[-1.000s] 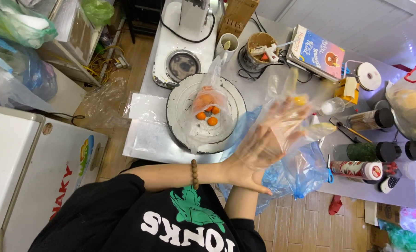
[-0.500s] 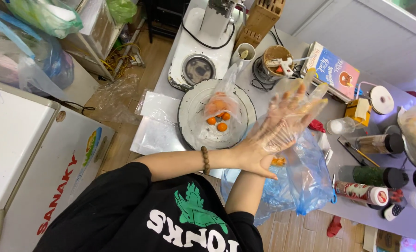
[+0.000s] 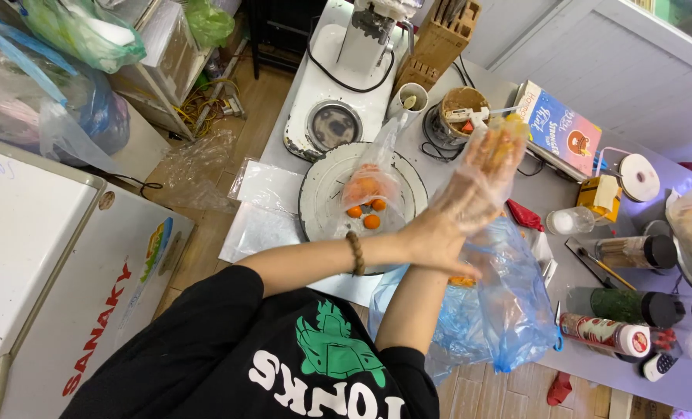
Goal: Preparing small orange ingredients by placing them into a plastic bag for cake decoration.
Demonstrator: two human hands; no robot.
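While my palms press flat together — left hand (image 3: 439,233) against right hand (image 3: 482,174), fingers straight, gripping nothing — I'd smooth the clear gloves evenly; the orange fruits (image 3: 365,213) wait on the round plate (image 3: 323,194) beside them.

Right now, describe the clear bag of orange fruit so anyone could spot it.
Find the grey counter, then the round white plate near its left edge. The clear bag lies on that plate, small orange fruit spilling from it; the bigger blue bag hangs off the counter edge instead.
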